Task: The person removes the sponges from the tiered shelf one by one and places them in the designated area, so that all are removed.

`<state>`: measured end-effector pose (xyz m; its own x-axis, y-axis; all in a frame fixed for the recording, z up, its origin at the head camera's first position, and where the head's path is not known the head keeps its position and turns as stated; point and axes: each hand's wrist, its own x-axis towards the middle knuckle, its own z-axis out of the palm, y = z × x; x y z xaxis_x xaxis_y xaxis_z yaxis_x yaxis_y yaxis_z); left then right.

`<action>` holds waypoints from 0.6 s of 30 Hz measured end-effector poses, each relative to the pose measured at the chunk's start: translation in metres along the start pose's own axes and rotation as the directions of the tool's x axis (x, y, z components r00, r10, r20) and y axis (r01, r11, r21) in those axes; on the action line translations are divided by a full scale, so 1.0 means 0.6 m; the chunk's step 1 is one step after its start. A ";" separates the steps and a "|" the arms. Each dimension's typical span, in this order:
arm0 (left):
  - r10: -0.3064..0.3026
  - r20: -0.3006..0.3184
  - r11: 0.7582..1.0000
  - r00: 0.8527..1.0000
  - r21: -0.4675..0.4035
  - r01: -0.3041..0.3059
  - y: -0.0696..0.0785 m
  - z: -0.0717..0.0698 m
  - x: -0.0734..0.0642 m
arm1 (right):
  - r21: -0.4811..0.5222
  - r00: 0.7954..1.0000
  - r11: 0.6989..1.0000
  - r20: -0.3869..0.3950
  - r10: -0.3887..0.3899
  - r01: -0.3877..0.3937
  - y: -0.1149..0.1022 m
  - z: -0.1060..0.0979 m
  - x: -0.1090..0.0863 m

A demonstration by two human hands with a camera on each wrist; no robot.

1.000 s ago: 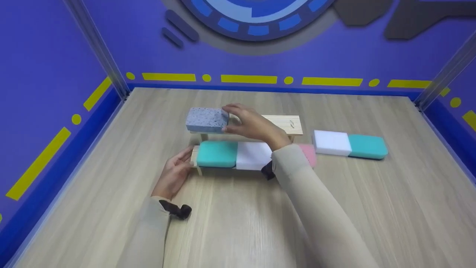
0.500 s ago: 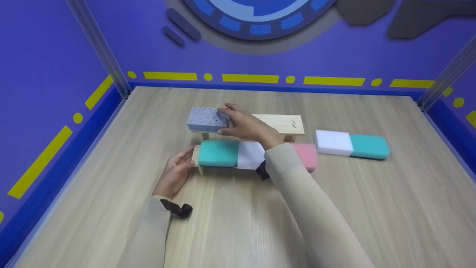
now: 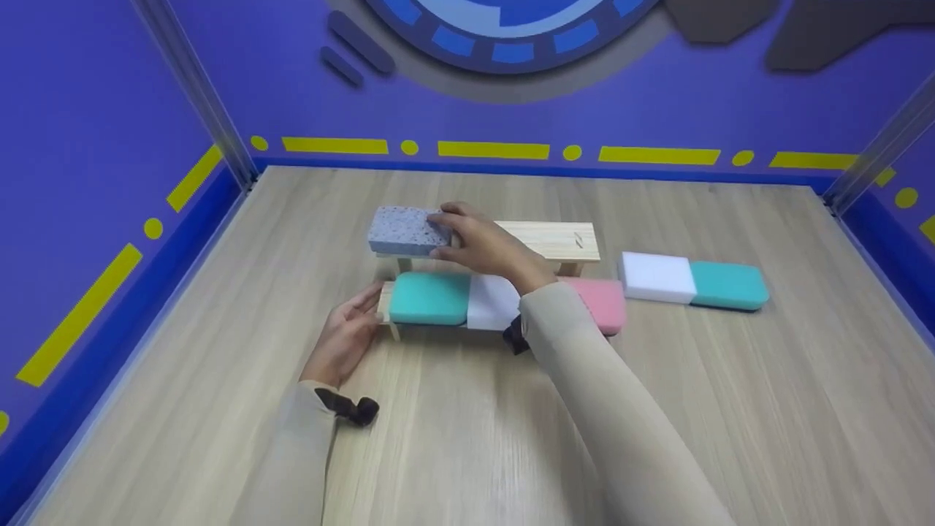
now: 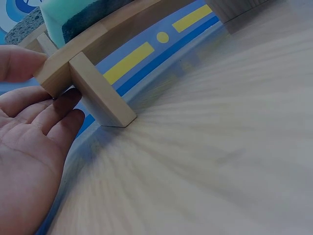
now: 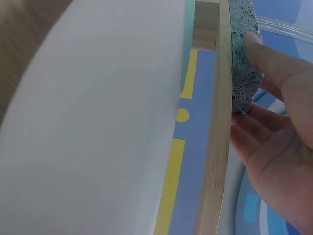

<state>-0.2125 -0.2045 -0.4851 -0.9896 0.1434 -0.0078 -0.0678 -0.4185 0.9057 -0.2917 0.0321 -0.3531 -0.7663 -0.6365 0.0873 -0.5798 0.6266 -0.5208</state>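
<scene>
Toward the back, a grey porous sponge [image 3: 402,228] lies on the left end of the rear wooden stand [image 3: 555,237]. My right hand [image 3: 486,245] grips the sponge's right end, thumb on the near side in the right wrist view, fingers on the far side. In front of it, a lower wooden stand [image 4: 102,90] carries a teal sponge [image 3: 429,298], a white sponge [image 3: 491,303] and a pink sponge [image 3: 600,305] in a row. My left hand [image 3: 342,336] pinches this stand's left end, thumb against the plank and fingers beneath. The right forearm partly hides the white and pink sponges.
Right of the stands, another white sponge [image 3: 657,277] and teal sponge [image 3: 729,285] lie end to end on the wood-grain table [image 3: 453,438]. Blue panels [image 3: 467,120] with yellow marks border the back and sides.
My right hand has shifted slightly left, farther over the end of the grey sponge, and its forearm uncovers more of the pink one. The left hand stays at the front stand.
</scene>
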 end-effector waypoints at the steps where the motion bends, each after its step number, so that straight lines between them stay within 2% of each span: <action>1: 0.001 0.000 1.000 1.000 -0.002 -0.001 0.000 0.000 0.000 | -0.003 1.000 1.000 -0.005 -0.005 0.005 0.000 0.000 0.000; 5: 0.009 0.013 1.000 1.000 0.003 -0.009 0.001 0.002 0.000 | -0.018 1.000 1.000 -0.019 -0.022 0.021 0.000 -0.002 -0.003; 13: 0.023 0.019 1.000 1.000 0.014 -0.023 0.002 0.002 -0.001 | -0.027 1.000 1.000 -0.027 -0.007 0.006 0.002 -0.006 -0.011; 18: 0.006 0.010 1.000 1.000 0.015 -0.006 0.002 0.003 -0.002 | -0.035 0.999 0.999 -0.042 -0.018 0.016 0.003 -0.006 -0.015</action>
<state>-0.2113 -0.2036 -0.4832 -0.9887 0.1501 0.0020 -0.0597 -0.4056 0.9121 -0.2871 0.0406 -0.3520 -0.7669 -0.6281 0.1320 -0.6014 0.6313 -0.4897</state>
